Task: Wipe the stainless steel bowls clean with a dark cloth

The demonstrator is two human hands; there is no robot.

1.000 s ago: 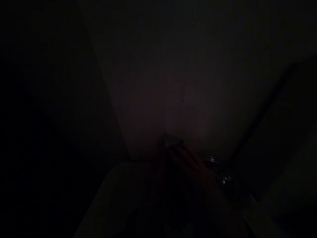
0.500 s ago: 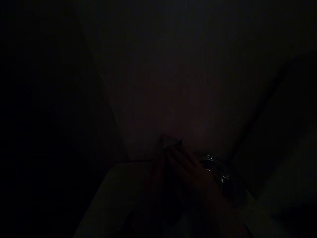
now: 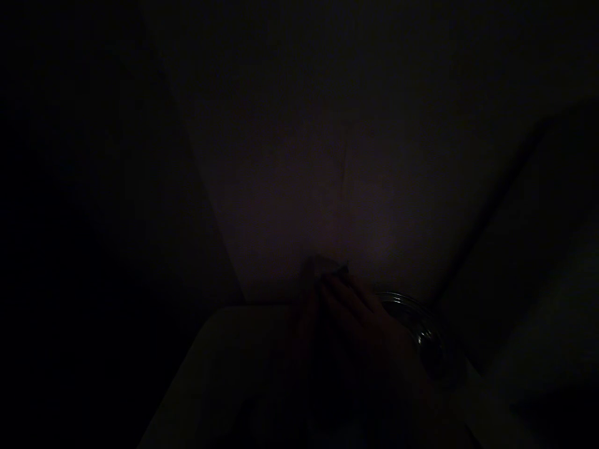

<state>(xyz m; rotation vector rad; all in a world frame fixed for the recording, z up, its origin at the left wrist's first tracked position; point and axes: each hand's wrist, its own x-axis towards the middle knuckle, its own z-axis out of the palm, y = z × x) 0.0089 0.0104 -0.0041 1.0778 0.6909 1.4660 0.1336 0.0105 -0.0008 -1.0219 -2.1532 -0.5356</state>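
Observation:
The view is very dark. Low in the middle, my right hand [image 3: 362, 321] shows faintly, its fingers close together and pointing up and left. At its fingertips is a small dark-edged thing [image 3: 336, 272], too dim to name. My left hand [image 3: 303, 321] is close beside it on the left, little more than a dim shape with its fingers lost in shadow. Right of my right hand, partly behind it, a shiny round metal dish [image 3: 405, 299] shows its ridged rim.
A pale surface with a rounded corner, perhaps a tabletop [image 3: 219, 337], lies beneath the hands. Behind it rises a plain wall [image 3: 281, 187] with a slanting edge at left. A dark slanted shape [image 3: 528, 249] stands at right.
The wall just above my hands looks slightly lighter, and a faint vertical streak shows there. My right hand has shifted very slightly to the right.

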